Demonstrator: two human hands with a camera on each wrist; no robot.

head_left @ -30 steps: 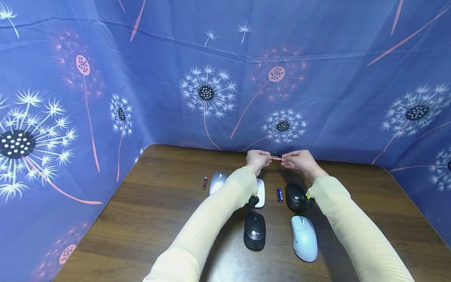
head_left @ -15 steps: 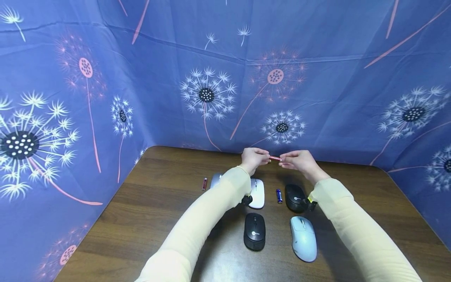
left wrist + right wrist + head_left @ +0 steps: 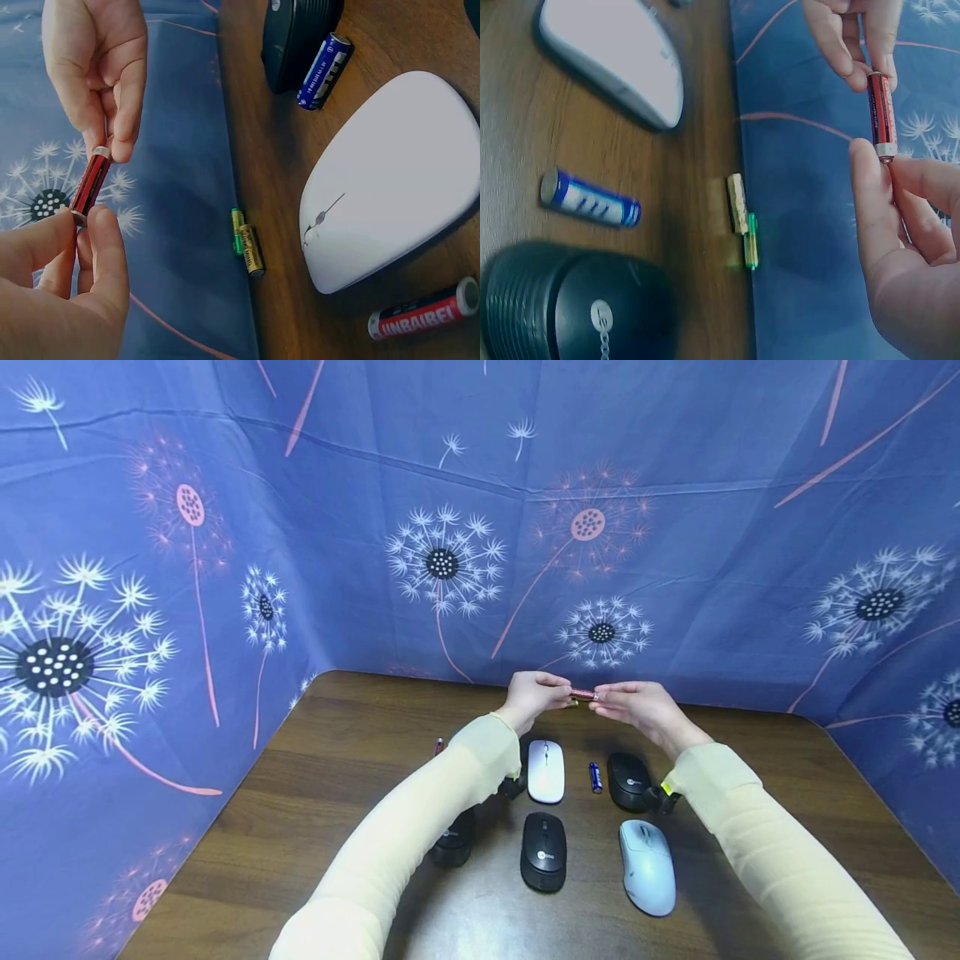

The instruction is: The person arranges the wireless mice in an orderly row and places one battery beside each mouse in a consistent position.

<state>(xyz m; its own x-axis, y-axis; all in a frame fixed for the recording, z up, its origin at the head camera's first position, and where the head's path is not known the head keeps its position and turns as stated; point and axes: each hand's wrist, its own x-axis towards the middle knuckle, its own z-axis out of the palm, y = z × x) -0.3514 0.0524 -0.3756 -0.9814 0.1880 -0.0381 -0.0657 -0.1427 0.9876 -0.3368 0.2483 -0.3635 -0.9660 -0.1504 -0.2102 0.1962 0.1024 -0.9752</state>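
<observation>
Above the back of the table, a slim red battery (image 3: 583, 694) is held between my two hands. My left hand (image 3: 534, 697) pinches one end with thumb and fingertips. At the other end, with the metal nub, the fingertips of my right hand (image 3: 637, 708) grip it. The left wrist view shows the same red battery (image 3: 91, 182) slanted between the hands. Beyond them, by the table's back edge, a gold battery (image 3: 737, 204) and a green battery (image 3: 751, 241) lie side by side. A blue battery (image 3: 596, 777) lies nearer me.
A white mouse (image 3: 546, 771), a black mouse (image 3: 628, 779), another black mouse (image 3: 543, 852) and a pale blue mouse (image 3: 647, 868) stand on the wooden table (image 3: 315, 793). My left sleeve partly covers a third black mouse (image 3: 453, 841) and another red battery (image 3: 438, 746). Patterned cloth (image 3: 480, 527) hangs behind.
My left forearm has swung left, uncovering the white mouse and a black mouse and hiding the silver one. The held red battery has shifted slightly left, both hands still on it.
</observation>
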